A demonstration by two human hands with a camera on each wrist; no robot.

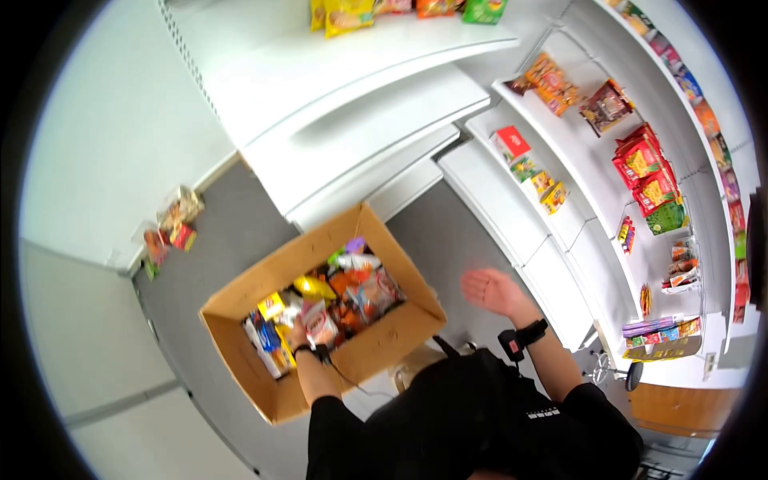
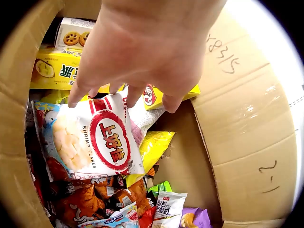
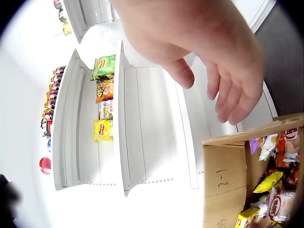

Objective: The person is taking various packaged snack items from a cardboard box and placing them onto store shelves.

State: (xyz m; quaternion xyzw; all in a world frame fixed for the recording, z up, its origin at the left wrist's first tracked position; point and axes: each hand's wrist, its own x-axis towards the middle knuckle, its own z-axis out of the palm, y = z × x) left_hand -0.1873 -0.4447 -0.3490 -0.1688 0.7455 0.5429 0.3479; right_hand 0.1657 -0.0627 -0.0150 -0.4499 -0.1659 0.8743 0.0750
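Note:
My left hand (image 1: 299, 334) reaches down into a cardboard box (image 1: 380, 346) of snacks. In the left wrist view its spread fingers are right at the upper edge of a white-and-red bag of shrimp flakes (image 2: 71, 147). Beside that hand lie a yellow pie box (image 2: 54, 70) and a white cookie box (image 2: 71, 34); a yellow bag (image 2: 154, 147) pokes out beneath the shrimp flakes. My right hand (image 1: 492, 292) hovers with nothing in it, to the right of the box, fingers loosely extended and thumb apart.
White shelves (image 1: 360, 120) stand ahead, with chip bags (image 3: 104, 90) on one level. More shelves with snacks, including red packs (image 1: 644, 172), line the right. Several snack packs (image 1: 172, 224) lie on the floor by the left wall.

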